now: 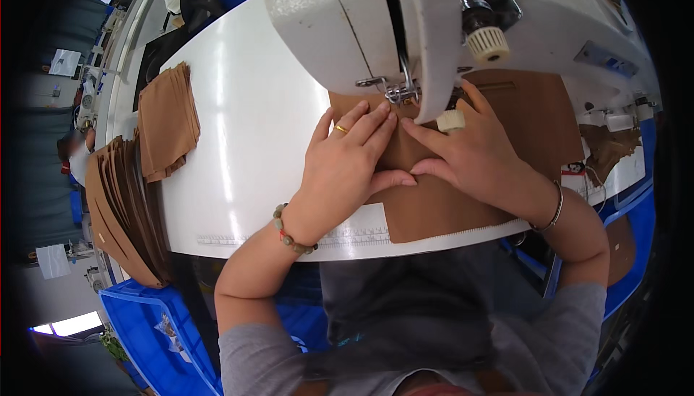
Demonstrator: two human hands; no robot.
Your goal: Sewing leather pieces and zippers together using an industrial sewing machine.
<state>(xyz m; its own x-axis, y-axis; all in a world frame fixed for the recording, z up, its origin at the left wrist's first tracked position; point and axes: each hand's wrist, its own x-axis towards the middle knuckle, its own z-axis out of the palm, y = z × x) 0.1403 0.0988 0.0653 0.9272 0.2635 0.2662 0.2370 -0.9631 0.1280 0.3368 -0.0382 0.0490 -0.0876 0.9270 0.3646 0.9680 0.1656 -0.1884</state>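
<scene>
A flat brown fabric piece [448, 208] lies on the white table under the head of a white sewing machine [318, 35]. My left hand [347, 154] rests on the fabric's left part, fingers stretched out toward the metal presser foot [402, 94]. On the right side, my right hand [477, 147] lies on the same piece with its fingers apart, close to the machine's cream knob [450, 121]. The two thumbs nearly meet in front of the foot. Where the needle enters the fabric is hard to make out.
To the left, a stack of brown fabric pieces [166, 121] lies on the table, and another stack [126, 212] hangs over its edge. Blue bins [155, 324] stand below at the left and right. A printed ruler [347, 238] runs along the near edge.
</scene>
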